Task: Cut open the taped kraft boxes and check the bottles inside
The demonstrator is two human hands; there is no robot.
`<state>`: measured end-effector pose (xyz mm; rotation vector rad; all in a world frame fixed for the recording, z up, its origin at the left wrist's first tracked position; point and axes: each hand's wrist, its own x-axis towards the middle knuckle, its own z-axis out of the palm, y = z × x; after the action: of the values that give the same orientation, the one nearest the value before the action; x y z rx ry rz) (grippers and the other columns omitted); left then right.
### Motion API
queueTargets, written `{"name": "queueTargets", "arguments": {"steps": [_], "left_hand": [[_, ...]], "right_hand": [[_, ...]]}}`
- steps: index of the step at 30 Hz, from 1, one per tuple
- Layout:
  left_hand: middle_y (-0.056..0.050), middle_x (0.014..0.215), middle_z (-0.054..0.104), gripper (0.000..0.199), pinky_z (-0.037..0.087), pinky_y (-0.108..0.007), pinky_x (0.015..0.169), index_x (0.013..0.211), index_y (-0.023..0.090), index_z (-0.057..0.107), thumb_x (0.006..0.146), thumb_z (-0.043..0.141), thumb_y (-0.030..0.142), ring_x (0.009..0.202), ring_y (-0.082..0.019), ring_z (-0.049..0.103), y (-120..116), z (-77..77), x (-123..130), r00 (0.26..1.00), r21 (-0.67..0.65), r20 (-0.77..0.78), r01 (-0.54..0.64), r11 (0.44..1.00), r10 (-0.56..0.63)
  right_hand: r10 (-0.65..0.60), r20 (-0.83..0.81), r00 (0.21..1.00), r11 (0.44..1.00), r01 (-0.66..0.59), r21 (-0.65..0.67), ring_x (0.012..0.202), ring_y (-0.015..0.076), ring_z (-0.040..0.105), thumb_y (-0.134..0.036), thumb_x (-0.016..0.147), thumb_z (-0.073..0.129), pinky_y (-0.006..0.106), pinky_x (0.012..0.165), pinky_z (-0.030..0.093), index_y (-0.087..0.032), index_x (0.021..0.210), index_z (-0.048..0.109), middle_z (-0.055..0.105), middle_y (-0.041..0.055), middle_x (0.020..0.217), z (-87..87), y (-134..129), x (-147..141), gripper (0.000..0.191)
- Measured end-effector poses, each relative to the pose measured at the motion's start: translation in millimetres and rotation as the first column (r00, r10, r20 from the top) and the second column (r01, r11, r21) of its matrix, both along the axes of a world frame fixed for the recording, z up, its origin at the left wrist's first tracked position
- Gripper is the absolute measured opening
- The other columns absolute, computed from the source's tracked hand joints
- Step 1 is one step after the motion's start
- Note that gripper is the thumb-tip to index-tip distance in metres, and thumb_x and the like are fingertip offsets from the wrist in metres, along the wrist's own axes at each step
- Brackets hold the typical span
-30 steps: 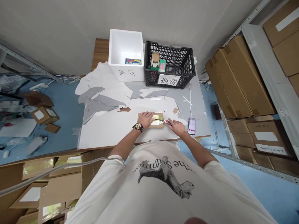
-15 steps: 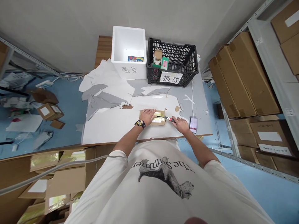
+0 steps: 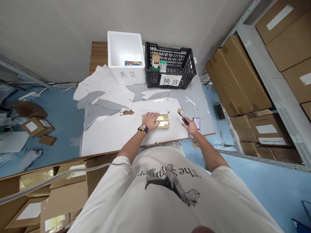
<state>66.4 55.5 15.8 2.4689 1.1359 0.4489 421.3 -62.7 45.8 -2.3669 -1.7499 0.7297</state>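
Note:
A small flat cardboard box point(image 3: 163, 124) with shiny yellowish tape lies near the front edge of the table. My left hand point(image 3: 150, 121) rests flat on its left part, fingers stretched out. To the right of the box, my right hand point(image 3: 191, 127) is wrapped round a red and black knife point(image 3: 185, 121), whose blade points up and to the left, apart from the box. A phone point(image 3: 197, 123) on a white cable lies just beside my right hand.
A white foam box point(image 3: 128, 75) and a black plastic crate point(image 3: 188, 77) stand at the table's back. Torn white and grey sheets point(image 3: 102, 108) cover the left side. Cartons point(image 3: 240, 81) fill the right shelf; an open large carton point(image 3: 93, 171) is at the lower left.
My right hand has drawn the knife away from the box to the right. My left hand stays on the box. The whole view has shifted somewhat.

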Motion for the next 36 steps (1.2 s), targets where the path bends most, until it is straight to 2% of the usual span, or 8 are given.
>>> {"name": "queueTargets", "arguments": {"steps": [4, 8, 11, 15, 22, 26, 30, 36], "left_hand": [[-0.012, 0.152, 0.074, 0.047, 0.038, -0.059, 0.132, 0.148, 0.028, 0.077, 0.106, 0.061, 0.040, 0.139, -0.034, 0.065, -3.9, -1.6, -3.6, 0.996, 0.024, 0.012, 0.086, 0.996, -0.086], [-0.014, 0.145, 0.074, 0.038, 0.042, -0.057, 0.128, 0.133, 0.028, 0.082, 0.106, 0.065, 0.050, 0.138, -0.034, 0.064, -11.7, 0.7, -2.8, 0.986, -0.013, -0.029, 0.162, 0.987, -0.162], [-0.015, 0.152, 0.070, 0.045, 0.040, -0.058, 0.129, 0.138, 0.029, 0.080, 0.102, 0.073, 0.054, 0.144, -0.036, 0.059, -20.8, 6.6, 2.5, 0.984, -0.047, -0.081, 0.153, 0.987, -0.157], [-0.014, 0.162, 0.063, 0.055, 0.031, -0.062, 0.134, 0.151, 0.032, 0.074, 0.098, 0.080, 0.049, 0.148, -0.038, 0.054, -31.9, 12.6, 12.4, 0.986, -0.089, -0.134, 0.086, 0.992, -0.097], [-0.013, 0.153, 0.065, 0.062, 0.027, -0.062, 0.132, 0.148, 0.031, 0.074, 0.090, 0.090, 0.047, 0.141, -0.039, 0.055, -37.1, 5.1, 34.6, 0.981, -0.196, -0.185, -0.098, 0.976, 0.061], [-0.013, 0.150, 0.064, 0.065, 0.029, -0.059, 0.128, 0.140, 0.029, 0.075, 0.082, 0.097, 0.047, 0.141, -0.039, 0.054, -31.2, 6.7, 40.3, 0.967, -0.278, -0.235, -0.168, 0.946, 0.103], [-0.011, 0.150, 0.064, 0.066, 0.030, -0.058, 0.125, 0.136, 0.030, 0.075, 0.078, 0.100, 0.046, 0.139, -0.039, 0.054, -32.3, 10.1, 40.0, 0.969, -0.286, -0.206, -0.196, 0.938, 0.140], [-0.011, 0.153, 0.066, 0.058, 0.028, -0.060, 0.127, 0.132, 0.031, 0.078, 0.080, 0.100, 0.041, 0.137, -0.039, 0.056, -46.4, 5.9, 39.2, 0.973, -0.212, -0.151, -0.202, 0.956, 0.172]], "right_hand": [[-0.155, -0.239, 0.959, 0.985, 0.170, 0.042, 0.115, 0.0277, 0.078, -0.047, 0.105, 0.063, 0.040, 0.101, 0.062, -0.021, 0.161, 0.063, 0.083, 0.0113, 0.133, -21.2, -4.4, -35.5, 0.061], [-0.130, -0.383, 0.915, 0.982, 0.172, 0.079, 0.120, 0.0255, 0.078, -0.044, 0.104, 0.064, 0.037, 0.107, 0.060, -0.023, 0.157, 0.067, 0.083, 0.0100, 0.136, -22.2, 26.8, -76.2, 0.057], [-0.099, -0.416, 0.904, 0.989, 0.137, 0.063, 0.115, 0.0252, 0.079, -0.045, 0.101, 0.072, 0.037, 0.106, 0.061, -0.026, 0.157, 0.068, 0.085, 0.0066, 0.130, -16.4, 57.5, -94.5, 0.060], [-0.128, -0.459, 0.879, 0.990, 0.142, -0.003, 0.126, 0.0266, 0.076, -0.041, 0.090, 0.084, 0.040, 0.113, 0.060, -0.030, 0.151, 0.072, 0.081, 0.0052, 0.142, -17.8, 84.7, -102.5, 0.063], [-0.264, -0.538, 0.801, 0.951, 0.122, -0.285, 0.088, 0.0221, 0.077, -0.039, 0.086, 0.084, 0.030, 0.076, 0.064, -0.021, 0.135, 0.077, 0.084, 0.0069, 0.113, -32.0, 108.5, -108.6, 0.052], [-0.239, -0.607, 0.758, 0.964, 0.109, -0.243, 0.076, 0.0173, 0.071, -0.048, 0.092, 0.087, 0.027, 0.069, 0.061, -0.025, 0.139, 0.075, 0.079, 0.0032, 0.102, -29.6, 108.8, -97.0, 0.054], [-0.242, -0.694, 0.678, 0.967, 0.112, -0.227, 0.056, 0.0137, 0.063, -0.057, 0.104, 0.075, 0.026, 0.058, 0.057, -0.025, 0.149, 0.070, 0.071, -0.0015, 0.084, -20.6, 85.9, -56.7, 0.055], [0.049, -0.728, 0.684, 0.971, -0.204, -0.126, 0.060, 0.0167, 0.069, -0.066, 0.110, 0.056, 0.025, 0.056, 0.051, -0.023, 0.117, 0.073, 0.079, 0.0009, 0.085, -0.1, 49.6, 3.7, 0.046]]}}
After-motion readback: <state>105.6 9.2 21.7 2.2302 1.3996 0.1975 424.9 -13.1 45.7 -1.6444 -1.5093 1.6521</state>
